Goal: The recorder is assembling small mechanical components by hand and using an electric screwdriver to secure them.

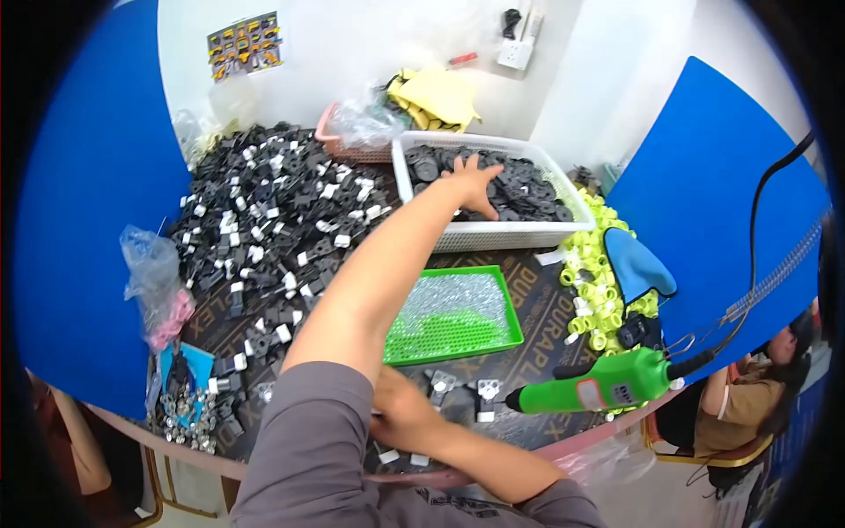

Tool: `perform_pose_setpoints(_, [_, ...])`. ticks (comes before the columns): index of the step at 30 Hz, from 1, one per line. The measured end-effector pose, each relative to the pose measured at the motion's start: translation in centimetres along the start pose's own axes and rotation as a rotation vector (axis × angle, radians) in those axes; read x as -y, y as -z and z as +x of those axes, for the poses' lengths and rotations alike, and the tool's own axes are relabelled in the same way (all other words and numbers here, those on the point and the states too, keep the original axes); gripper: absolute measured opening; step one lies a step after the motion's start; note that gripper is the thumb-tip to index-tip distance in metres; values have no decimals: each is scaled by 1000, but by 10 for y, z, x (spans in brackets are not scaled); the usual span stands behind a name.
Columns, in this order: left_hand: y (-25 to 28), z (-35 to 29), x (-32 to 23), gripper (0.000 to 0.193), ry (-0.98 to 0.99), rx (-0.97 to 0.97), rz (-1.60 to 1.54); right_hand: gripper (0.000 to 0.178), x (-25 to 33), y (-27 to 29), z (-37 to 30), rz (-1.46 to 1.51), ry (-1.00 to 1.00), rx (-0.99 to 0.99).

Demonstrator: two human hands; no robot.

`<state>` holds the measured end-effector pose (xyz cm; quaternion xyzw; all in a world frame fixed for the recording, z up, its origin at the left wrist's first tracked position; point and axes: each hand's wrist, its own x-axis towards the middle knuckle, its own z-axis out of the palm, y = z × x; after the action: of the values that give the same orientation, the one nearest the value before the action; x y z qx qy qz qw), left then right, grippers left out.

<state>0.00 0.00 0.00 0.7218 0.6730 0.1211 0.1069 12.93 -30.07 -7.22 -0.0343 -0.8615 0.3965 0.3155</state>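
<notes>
While the left hand [473,187] is at one o'clock, with its fingers spread above the dark discs [532,195] in the white basket [510,235], the right hand [409,414] is at six o'clock, near the bench [541,286] edge. The left hand is not closed; whether its fingertips touch a disc, I cannot tell. The right hand has bent fingers, but the left forearm [352,308] covers part of it, so I cannot tell what it grasps. I judge that the step in hand is to pick from the discs. The next move would call for closing the fingers on one piece and lifting it clear of the basket wall, without hitting the green tray [458,355] below. At four o'clock hangs a green power screwdriver [598,387]; at ten o'clock, there is a heap of black-and-white parts [273,211].
</notes>
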Motion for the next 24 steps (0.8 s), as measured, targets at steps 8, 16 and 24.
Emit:
perform_pose_setpoints(8, [-14, 18, -27, 74, -87, 4, 88, 50, 6, 5, -4, 56, -153, -7])
perform_pose_setpoints(16, [-26, 21, 24, 23, -180, -546, -146, 46, 9, 1, 0, 59, -49, -7])
perform_pose_setpoints(24, [7, 18, 33, 24, 179, -592, -1374, 24, 12, 6, -1, 37, -69, 67])
